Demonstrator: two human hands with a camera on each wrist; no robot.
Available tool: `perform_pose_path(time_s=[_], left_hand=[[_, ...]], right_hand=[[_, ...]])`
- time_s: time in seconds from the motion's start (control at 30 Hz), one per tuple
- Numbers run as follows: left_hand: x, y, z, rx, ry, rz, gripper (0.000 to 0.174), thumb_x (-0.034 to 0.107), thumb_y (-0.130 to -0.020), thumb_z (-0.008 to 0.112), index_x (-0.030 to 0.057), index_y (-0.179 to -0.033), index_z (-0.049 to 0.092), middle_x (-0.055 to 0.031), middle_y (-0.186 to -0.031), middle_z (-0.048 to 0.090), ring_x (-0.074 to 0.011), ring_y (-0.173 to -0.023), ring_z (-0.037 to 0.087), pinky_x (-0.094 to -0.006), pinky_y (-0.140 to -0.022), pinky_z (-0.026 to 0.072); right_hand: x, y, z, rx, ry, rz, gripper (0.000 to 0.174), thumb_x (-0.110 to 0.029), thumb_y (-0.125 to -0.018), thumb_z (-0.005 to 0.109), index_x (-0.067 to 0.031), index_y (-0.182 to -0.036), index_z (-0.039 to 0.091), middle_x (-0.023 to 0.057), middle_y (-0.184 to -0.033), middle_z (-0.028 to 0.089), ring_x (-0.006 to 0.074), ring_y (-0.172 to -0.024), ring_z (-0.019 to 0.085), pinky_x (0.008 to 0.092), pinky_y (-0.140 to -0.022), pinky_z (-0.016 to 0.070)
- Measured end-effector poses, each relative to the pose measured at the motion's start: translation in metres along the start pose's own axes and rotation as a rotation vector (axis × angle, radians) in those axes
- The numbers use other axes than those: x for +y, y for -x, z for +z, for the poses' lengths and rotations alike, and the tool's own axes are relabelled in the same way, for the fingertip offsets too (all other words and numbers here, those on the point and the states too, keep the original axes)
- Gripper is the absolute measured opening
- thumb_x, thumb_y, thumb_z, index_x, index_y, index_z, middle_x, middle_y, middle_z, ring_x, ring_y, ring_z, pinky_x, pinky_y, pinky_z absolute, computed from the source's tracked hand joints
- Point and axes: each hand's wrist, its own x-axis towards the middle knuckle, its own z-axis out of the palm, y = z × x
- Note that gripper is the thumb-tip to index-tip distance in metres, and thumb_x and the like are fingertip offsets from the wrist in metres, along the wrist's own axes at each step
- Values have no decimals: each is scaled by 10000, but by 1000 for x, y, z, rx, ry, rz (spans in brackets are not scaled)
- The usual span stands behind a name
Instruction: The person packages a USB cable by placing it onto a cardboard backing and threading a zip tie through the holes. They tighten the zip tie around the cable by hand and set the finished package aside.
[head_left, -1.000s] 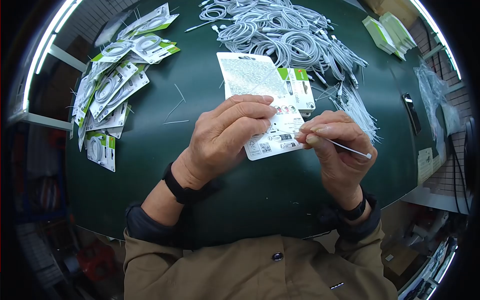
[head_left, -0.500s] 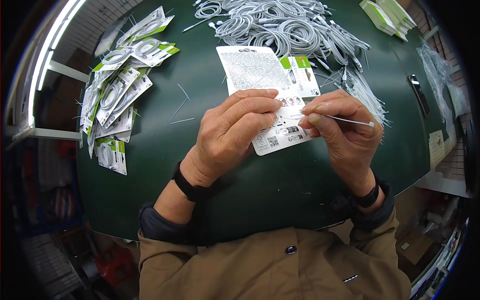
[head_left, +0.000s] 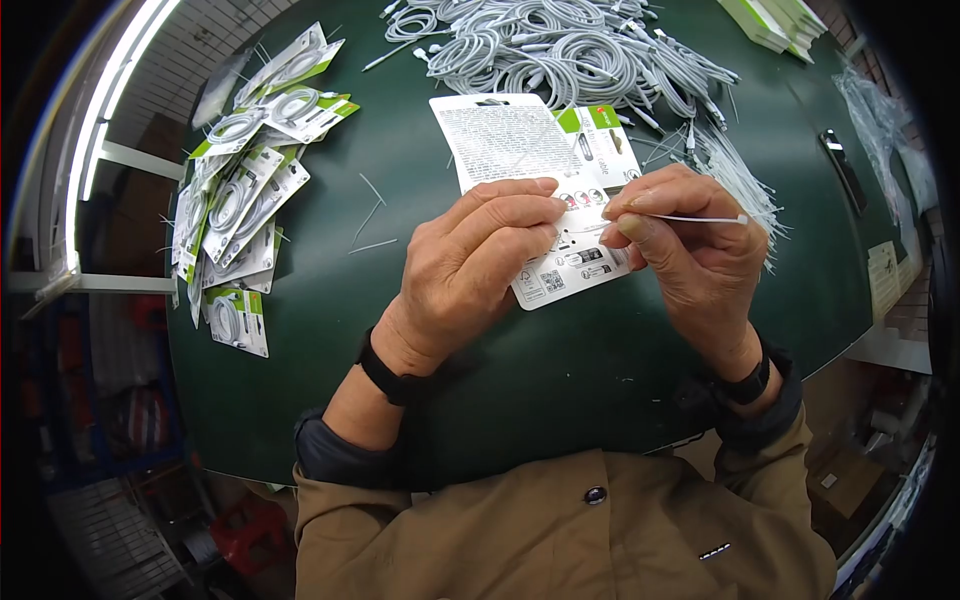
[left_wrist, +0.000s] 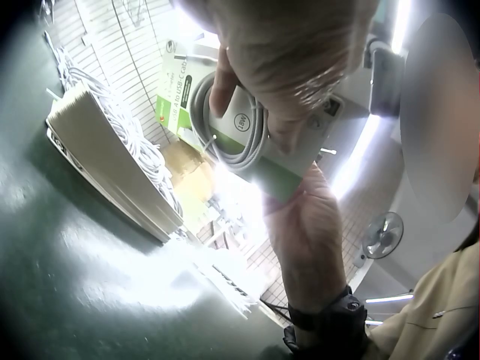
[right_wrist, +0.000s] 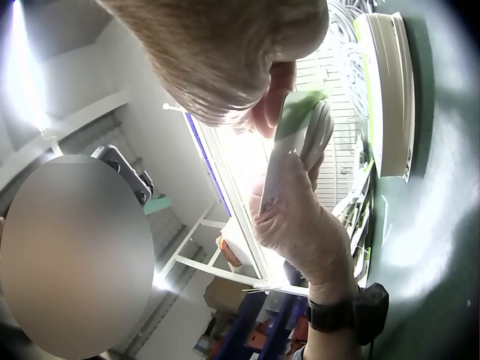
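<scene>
My left hand (head_left: 480,250) holds a white printed packaging card (head_left: 505,140), back side up, above the table. On the card's other face, in the left wrist view, sits a coiled light-grey cable (left_wrist: 238,159) under the left fingers. At the card's right edge my right hand (head_left: 695,250) pinches a thin white cable tie (head_left: 700,219) between thumb and fingers. Its small head sticks out to the right. A thin strand runs from the right fingertips across the card's back toward the left fingers.
Behind the card lies a stack of green-and-white cards (head_left: 622,160). Coiled cables (head_left: 590,70) heap at the back, with loose cable ties (head_left: 735,180) to their right. Carded cables (head_left: 235,200) pile at left. A black phone (head_left: 843,170) lies far right, near clear plastic wrap (head_left: 880,130).
The head view has shifted a little, moving the table and side piles in the frame. My right hand has risen slightly and the cable tie lies more level. Both grips stay the same.
</scene>
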Motion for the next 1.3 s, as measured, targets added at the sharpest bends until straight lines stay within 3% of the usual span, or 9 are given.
perform_pose_path(time_s=[0.1, 0.4, 0.57, 0.7, 0.83, 0.93, 0.97, 1.07, 1.3], left_hand=[[3, -1, 0, 1, -1, -10, 281, 77, -759, 879, 30, -896, 639, -157, -1023, 771, -353, -1014, 767, -398, -839, 634], [22, -7, -7, -20, -65, -7, 261, 70, -741, 863, 23, -913, 672, -150, -989, 766, -353, -1000, 767, -404, -848, 635], [53, -21, -25, -47, -266, 12, 202, 135, -744, 746, 83, -937, 717, -62, -954, 774, -227, -840, 734, -325, -679, 525], [59, -28, -20, 20, -101, 11, 180, 94, -780, 793, 66, -941, 715, -77, -894, 762, -245, -838, 745, -339, -673, 540], [67, -22, -10, 31, 236, -221, 105, 30, -918, 774, 8, -986, 697, -118, -854, 745, -257, -720, 739, -310, -638, 563], [74, -22, -11, -23, 451, -510, 72, 40, -960, 741, 0, -993, 692, -112, -843, 742, -187, -714, 722, -279, -650, 557], [76, -21, -12, -29, 591, -643, 85, 82, -1022, 682, -3, -1025, 682, -80, -865, 744, -111, -755, 681, -264, -681, 551], [72, -15, -2, 56, 698, -762, 140, 124, -1029, 671, -5, -1084, 659, -129, -853, 744, -177, -708, 705, -306, -657, 551], [60, -10, 4, 128, 876, -892, 174, 132, -1062, 611, -19, -1131, 663, -86, -971, 753, -90, -838, 651, -270, -742, 546]], right_hand=[[8, -5, -5, -55, 209, -217, 105, 43, -874, 790, 5, -961, 746, 104, -980, 747, 131, -844, 724, 247, -688, 581], [0, -12, -12, -270, 211, -89, 158, 64, -813, 803, -34, -935, 780, 73, -955, 761, 108, -789, 690, 232, -685, 537], [-21, -20, -15, -383, 165, -31, 136, 43, -817, 802, -35, -927, 787, 78, -895, 771, 144, -818, 711, 275, -747, 561], [-37, -25, -23, -462, 57, 111, 97, 17, -843, 791, -17, -935, 787, 83, -879, 777, 156, -832, 726, 288, -786, 566], [-37, -27, -30, -493, -108, 270, 101, -45, -895, 747, 27, -962, 769, 114, -917, 774, 162, -843, 726, 290, -788, 567], [-20, -28, -34, -459, -217, 326, 114, -73, -926, 710, 33, -950, 743, 136, -938, 767, 171, -834, 719, 296, -788, 568], [-14, -28, -34, -436, -234, 322, 107, -71, -926, 708, 30, -946, 739, 132, -934, 765, 168, -830, 715, 294, -789, 568], [-3, -28, -33, -378, -285, 385, 93, -69, -929, 721, 23, -934, 735, 112, -945, 754, 148, -833, 696, 286, -788, 566], [26, -21, -30, -383, -404, 453, 140, -101, -943, 760, 14, -1023, 743, 89, -1054, 736, 136, -903, 691, 277, -842, 560]])
